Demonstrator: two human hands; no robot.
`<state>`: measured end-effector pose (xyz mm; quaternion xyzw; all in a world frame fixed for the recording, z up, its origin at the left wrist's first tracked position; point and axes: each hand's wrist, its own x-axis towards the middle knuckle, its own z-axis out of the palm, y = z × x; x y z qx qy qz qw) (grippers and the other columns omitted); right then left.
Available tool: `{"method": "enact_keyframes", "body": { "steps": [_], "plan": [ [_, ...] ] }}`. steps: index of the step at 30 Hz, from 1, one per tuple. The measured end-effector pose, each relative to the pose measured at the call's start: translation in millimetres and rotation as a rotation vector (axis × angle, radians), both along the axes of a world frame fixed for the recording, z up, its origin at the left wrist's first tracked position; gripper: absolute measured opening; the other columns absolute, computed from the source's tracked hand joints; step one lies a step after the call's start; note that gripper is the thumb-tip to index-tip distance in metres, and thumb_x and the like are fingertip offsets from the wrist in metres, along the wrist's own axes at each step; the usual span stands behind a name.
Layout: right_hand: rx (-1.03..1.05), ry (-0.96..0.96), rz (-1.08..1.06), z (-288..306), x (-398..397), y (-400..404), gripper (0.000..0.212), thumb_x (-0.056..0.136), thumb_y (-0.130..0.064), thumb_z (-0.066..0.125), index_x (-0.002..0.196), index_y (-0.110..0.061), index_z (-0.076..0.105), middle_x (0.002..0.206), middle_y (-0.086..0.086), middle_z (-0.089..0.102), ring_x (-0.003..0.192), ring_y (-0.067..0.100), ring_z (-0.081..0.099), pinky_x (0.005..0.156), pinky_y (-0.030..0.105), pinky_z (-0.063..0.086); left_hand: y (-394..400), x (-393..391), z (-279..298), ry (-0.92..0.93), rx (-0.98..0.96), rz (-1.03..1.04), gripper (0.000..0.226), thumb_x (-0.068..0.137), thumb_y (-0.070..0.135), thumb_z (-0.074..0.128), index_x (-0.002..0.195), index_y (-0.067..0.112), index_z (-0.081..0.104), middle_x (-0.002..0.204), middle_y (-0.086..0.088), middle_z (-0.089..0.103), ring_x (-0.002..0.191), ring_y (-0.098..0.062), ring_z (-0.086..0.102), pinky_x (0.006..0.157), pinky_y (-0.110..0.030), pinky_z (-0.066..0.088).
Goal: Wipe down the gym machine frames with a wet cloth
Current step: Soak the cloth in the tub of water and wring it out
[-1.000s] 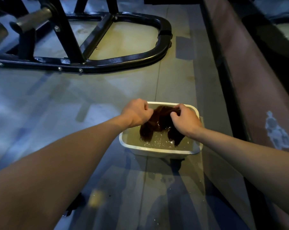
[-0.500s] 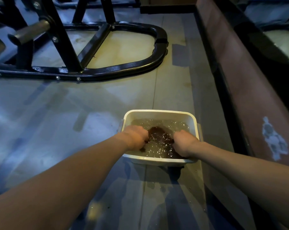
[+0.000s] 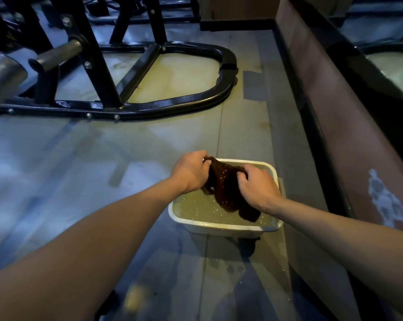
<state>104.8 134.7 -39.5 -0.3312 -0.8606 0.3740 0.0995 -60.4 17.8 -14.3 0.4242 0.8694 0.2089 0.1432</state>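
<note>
Brown cloth (image 3: 221,186) (one) gripped by two hands, left hand (image 3: 190,172) and right hand (image 3: 257,188).

Readable text: none is showing anywhere in this view.
Machine frame (image 3: 177,103): no brand, label or number is appearing on its black tubes.
Tub (image 3: 221,225): its white wall is showing no print.
Wall (image 3: 357,144): only a pale paint-worn patch, no letters.
</note>
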Motion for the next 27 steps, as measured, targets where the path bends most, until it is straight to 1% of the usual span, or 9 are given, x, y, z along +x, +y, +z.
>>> {"method": "enact_keyframes", "body": {
  "steps": [3, 5, 9, 11, 14, 17, 22, 25, 27],
  "plan": [
    [0.064, -0.244, 0.107, -8, 2, 1, 0.020, 0.106, -0.024, 0.045, 0.106, -0.018, 0.064, 0.092, 0.000, 0.066, 0.082, 0.014, 0.062, 0.072, 0.031, 0.057, 0, 5, -5, 0.129, -0.254, -0.164, 0.019, 0.105, 0.032, 0.050, 0.113, 0.026, 0.066, 0.106, -0.002, 0.067, 0.101, -0.026, 0.061, 0.082, -0.036, 0.049],
    [0.047, -0.420, 0.178, -15, 3, 1, 0.022, 0.105, -0.022, 0.047, 0.105, -0.015, 0.068, 0.093, 0.002, 0.067, 0.083, 0.016, 0.065, 0.073, 0.029, 0.059, -2, 9, -12, 0.169, -0.441, -0.244, 0.018, 0.102, 0.030, 0.054, 0.115, 0.033, 0.067, 0.111, 0.001, 0.067, 0.107, -0.026, 0.061, 0.085, -0.037, 0.046],
    [0.168, -0.688, 0.377, -25, 4, 0, 0.025, 0.104, -0.017, 0.048, 0.119, -0.013, 0.068, 0.109, 0.008, 0.069, 0.098, 0.025, 0.066, 0.087, 0.035, 0.058, -11, 17, -29, 0.191, -0.751, -0.432, 0.028, 0.095, 0.017, 0.066, 0.121, 0.026, 0.070, 0.107, -0.001, 0.067, 0.097, -0.023, 0.063, 0.075, -0.033, 0.048],
    [0.204, -0.756, 0.420, -28, 5, 0, 0.027, 0.105, -0.020, 0.049, 0.124, -0.014, 0.066, 0.116, 0.008, 0.069, 0.105, 0.027, 0.065, 0.094, 0.037, 0.056, -12, 18, -30, 0.157, -0.785, -0.442, 0.028, 0.096, 0.017, 0.064, 0.122, 0.023, 0.071, 0.107, -0.002, 0.069, 0.096, -0.023, 0.064, 0.081, -0.035, 0.055],
    [0.120, -0.640, 0.336, -26, 4, 8, 0.030, 0.108, -0.028, 0.045, 0.122, -0.015, 0.069, 0.114, 0.007, 0.069, 0.103, 0.025, 0.064, 0.092, 0.037, 0.054, -11, 16, -17, -0.023, -0.653, -0.336, 0.028, 0.103, 0.019, 0.054, 0.125, 0.019, 0.070, 0.118, -0.005, 0.068, 0.110, -0.025, 0.061, 0.094, -0.036, 0.052],
    [-0.116, -0.423, 0.163, -15, -1, 12, 0.031, 0.110, -0.027, 0.043, 0.116, -0.014, 0.070, 0.106, 0.005, 0.070, 0.099, 0.021, 0.064, 0.086, 0.034, 0.052, -9, 13, 0, -0.168, -0.474, -0.182, 0.032, 0.106, 0.017, 0.043, 0.126, 0.015, 0.069, 0.122, -0.006, 0.066, 0.117, -0.025, 0.058, 0.090, -0.030, 0.043],
    [-0.514, -0.126, -0.098, 4, -11, 6, 0.032, 0.107, -0.015, 0.040, 0.103, -0.006, 0.071, 0.097, 0.013, 0.070, 0.087, 0.021, 0.064, 0.071, 0.030, 0.049, -8, 4, 11, -0.416, -0.105, 0.078, 0.029, 0.108, 0.010, 0.039, 0.125, 0.005, 0.062, 0.108, -0.013, 0.063, 0.096, -0.023, 0.058, 0.073, -0.028, 0.049],
    [-0.766, 0.010, -0.188, 16, -13, 0, 0.028, 0.104, -0.007, 0.038, 0.088, -0.008, 0.062, 0.081, 0.009, 0.060, 0.074, 0.016, 0.053, 0.067, 0.027, 0.042, -10, 2, 9, -0.581, 0.053, 0.179, 0.026, 0.109, 0.010, 0.041, 0.124, 0.009, 0.063, 0.113, -0.018, 0.067, 0.104, -0.028, 0.065, 0.090, -0.037, 0.058],
    [-0.906, 0.070, -0.224, 22, -12, -2, 0.020, 0.100, -0.004, 0.043, 0.085, -0.010, 0.055, 0.079, 0.007, 0.053, 0.075, 0.016, 0.049, 0.066, 0.026, 0.040, -12, 3, 12, -0.706, 0.085, 0.210, 0.026, 0.108, 0.006, 0.045, 0.124, 0.011, 0.064, 0.115, -0.018, 0.068, 0.101, -0.024, 0.068, 0.080, -0.030, 0.062]
  ]
}}
